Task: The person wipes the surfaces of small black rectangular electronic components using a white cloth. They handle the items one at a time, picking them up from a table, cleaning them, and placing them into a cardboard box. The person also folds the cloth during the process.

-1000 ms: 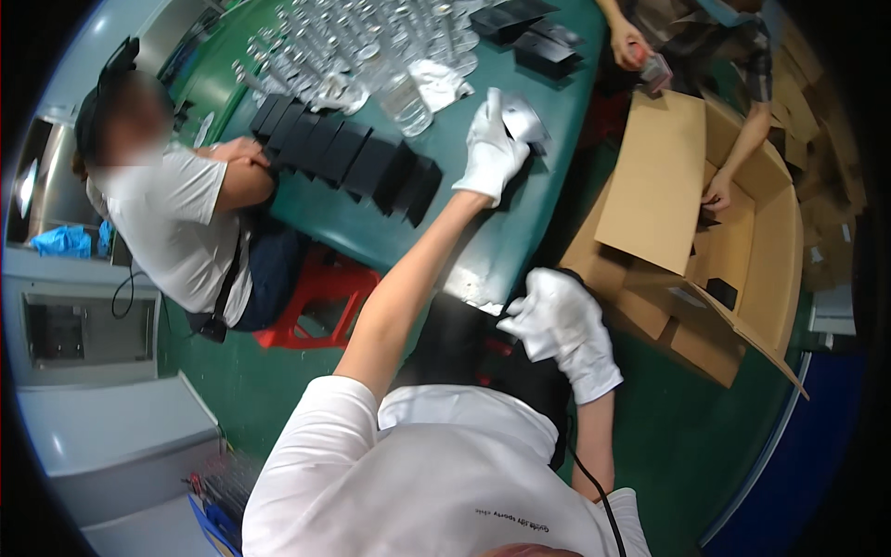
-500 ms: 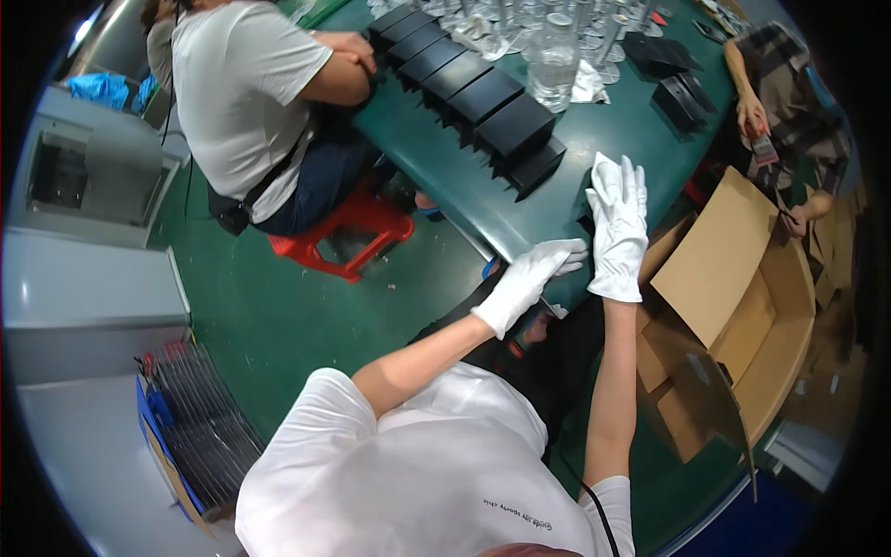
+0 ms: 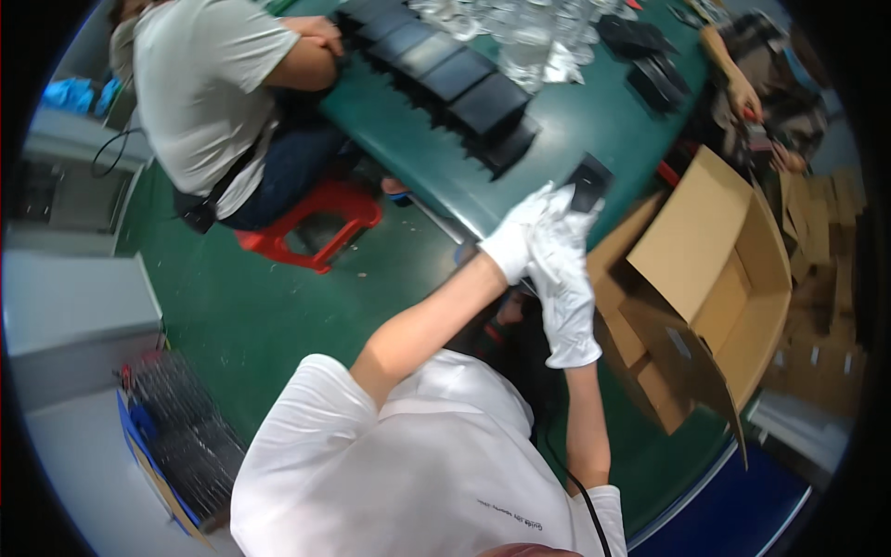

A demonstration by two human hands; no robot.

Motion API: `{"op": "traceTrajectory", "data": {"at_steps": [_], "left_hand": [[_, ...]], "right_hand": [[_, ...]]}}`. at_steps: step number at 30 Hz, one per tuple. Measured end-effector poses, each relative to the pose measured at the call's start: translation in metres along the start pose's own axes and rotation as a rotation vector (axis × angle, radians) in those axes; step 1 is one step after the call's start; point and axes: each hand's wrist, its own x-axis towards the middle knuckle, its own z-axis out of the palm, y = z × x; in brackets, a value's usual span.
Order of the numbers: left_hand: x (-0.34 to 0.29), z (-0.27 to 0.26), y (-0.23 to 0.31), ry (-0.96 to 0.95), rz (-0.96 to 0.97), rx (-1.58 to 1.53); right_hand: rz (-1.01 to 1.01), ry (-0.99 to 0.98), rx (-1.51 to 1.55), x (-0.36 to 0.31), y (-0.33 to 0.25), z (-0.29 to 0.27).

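My left hand (image 3: pixel 522 230) and my right hand (image 3: pixel 562 278), both in white gloves, are together at the table's near corner. A small flat black piece (image 3: pixel 590 180) sticks up from between their fingers; it looks like a folded panel or thin box. Both hands seem closed around its lower end, which the gloves hide. Motion blur softens the fingers. Beyond the hands, a row of black boxes (image 3: pixel 492 104) stretches along the green tabletop (image 3: pixel 566 125).
Several clear plastic pieces and a clear bottle (image 3: pixel 526 58) stand at the back. More black pieces (image 3: pixel 657 84) lie at the right. An open cardboard box (image 3: pixel 710 278) is right of the table. One person sits on a red stool (image 3: pixel 311 227); another person's hand (image 3: pixel 745 100) is across.
My right hand has lifted from flat on the tabletop and drawn back to meet my left hand. The black piece now shows upright in the gloves. The whole view has shifted slightly.
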Motion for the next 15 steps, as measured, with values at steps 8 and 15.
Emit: {"op": "traceTrajectory", "data": {"at_steps": [8,15], "left_hand": [[0.004,-0.003,-0.003,0.35,-0.635,-2.403],[-0.006,-0.021,0.059,0.181,-0.715,-1.439]], "right_hand": [[-0.181,0.437,-0.276,-0.035,-0.05,-0.063],[-0.379,0.577,-0.46,0.013,-0.104,-0.032]]}}
